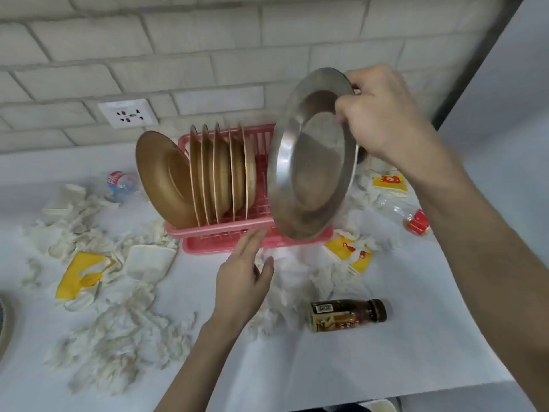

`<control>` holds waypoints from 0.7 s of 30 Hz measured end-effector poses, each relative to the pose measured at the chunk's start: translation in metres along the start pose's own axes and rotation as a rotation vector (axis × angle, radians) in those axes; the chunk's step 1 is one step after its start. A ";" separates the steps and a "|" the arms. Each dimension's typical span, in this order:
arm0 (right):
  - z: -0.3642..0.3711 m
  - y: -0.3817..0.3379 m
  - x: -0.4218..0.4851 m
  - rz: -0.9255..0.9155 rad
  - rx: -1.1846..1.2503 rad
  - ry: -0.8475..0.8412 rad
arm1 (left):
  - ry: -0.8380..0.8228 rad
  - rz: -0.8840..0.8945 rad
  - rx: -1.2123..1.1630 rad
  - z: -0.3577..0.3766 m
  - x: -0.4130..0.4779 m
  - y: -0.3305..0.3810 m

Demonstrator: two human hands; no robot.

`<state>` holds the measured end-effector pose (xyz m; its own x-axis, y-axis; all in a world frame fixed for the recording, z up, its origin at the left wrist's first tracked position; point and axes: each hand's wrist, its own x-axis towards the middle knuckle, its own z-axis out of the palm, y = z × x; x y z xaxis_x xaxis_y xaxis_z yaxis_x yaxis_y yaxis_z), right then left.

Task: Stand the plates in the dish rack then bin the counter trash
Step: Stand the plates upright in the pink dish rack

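A pink dish rack [225, 243] sits on the white counter against the brick wall. Several brown plates [221, 173] stand upright in its slots, and one more brown plate [163, 179] leans at the rack's left end. My right hand [383, 114] grips the top rim of a steel plate [312, 168], held tilted on edge over the rack's right end. My left hand [242, 275] is open with straight fingers, its tips at the rack's front edge. Trash lies all around: crumpled tissues [118, 337], yellow wrappers [80, 275], paper cups [148, 260].
A brown drink bottle [347, 315] lies on its side at front right. Clear plastic bottles lie at the left [121, 182] and right [407, 215] of the rack. A wall socket [127, 113] is behind the rack. The counter edge runs along the right.
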<state>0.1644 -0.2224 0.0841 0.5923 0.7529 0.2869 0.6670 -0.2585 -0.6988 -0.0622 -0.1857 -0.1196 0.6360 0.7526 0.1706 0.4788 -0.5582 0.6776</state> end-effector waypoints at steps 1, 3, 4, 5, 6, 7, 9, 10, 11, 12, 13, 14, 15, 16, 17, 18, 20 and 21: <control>0.007 0.001 0.011 -0.003 -0.007 0.009 | -0.015 0.012 0.044 0.003 0.006 0.000; 0.023 0.007 0.035 0.010 -0.047 0.002 | -0.046 0.011 0.100 0.008 0.014 0.001; 0.032 0.010 0.046 0.023 -0.083 -0.009 | -0.062 -0.001 0.120 0.010 0.016 0.001; 0.041 0.012 0.055 0.037 -0.117 -0.025 | -0.075 -0.017 0.141 0.012 0.018 0.001; 0.050 0.012 0.063 0.045 -0.142 -0.040 | -0.085 -0.035 0.158 0.014 0.019 0.000; 0.057 0.012 0.068 0.041 -0.153 -0.047 | -0.090 -0.055 0.165 0.015 0.019 -0.001; 0.071 0.011 0.075 0.016 -0.148 -0.057 | -0.088 -0.089 0.151 0.014 0.018 -0.003; 0.076 0.009 0.076 0.021 -0.135 -0.079 | -0.083 -0.098 0.139 0.014 0.017 -0.004; 0.080 0.008 0.076 0.033 -0.121 -0.103 | -0.079 -0.102 0.127 0.013 0.017 -0.005; 0.085 0.006 0.077 0.039 -0.112 -0.125 | -0.075 -0.104 0.114 0.012 0.016 -0.006; 0.090 0.004 0.077 0.043 -0.108 -0.148 | -0.071 -0.103 0.098 0.012 0.016 -0.007; 0.094 0.003 0.076 0.040 -0.116 -0.165 | -0.067 -0.100 0.080 0.012 0.016 -0.009; 0.100 0.003 0.076 0.038 -0.130 -0.176 | -0.063 -0.097 0.063 0.012 0.016 -0.010; 0.104 0.003 0.077 0.038 -0.143 -0.189 | -0.059 -0.098 0.050 0.012 0.016 -0.011; 0.109 0.004 0.077 0.042 -0.154 -0.204 | -0.053 -0.103 0.039 0.013 0.017 -0.012; 0.113 0.005 0.077 0.046 -0.166 -0.215 | -0.048 -0.112 0.026 0.014 0.017 -0.012; 0.121 0.005 0.076 0.054 -0.183 -0.242 | -0.038 -0.127 -0.005 0.015 0.018 -0.011; 0.124 0.005 0.075 0.055 -0.189 -0.251 | -0.033 -0.135 -0.021 0.016 0.018 -0.011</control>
<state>0.1555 -0.0922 0.0207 0.5154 0.8545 0.0651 0.7231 -0.3929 -0.5682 -0.0466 -0.1715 -0.1353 0.5867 0.8080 0.0534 0.5489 -0.4453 0.7075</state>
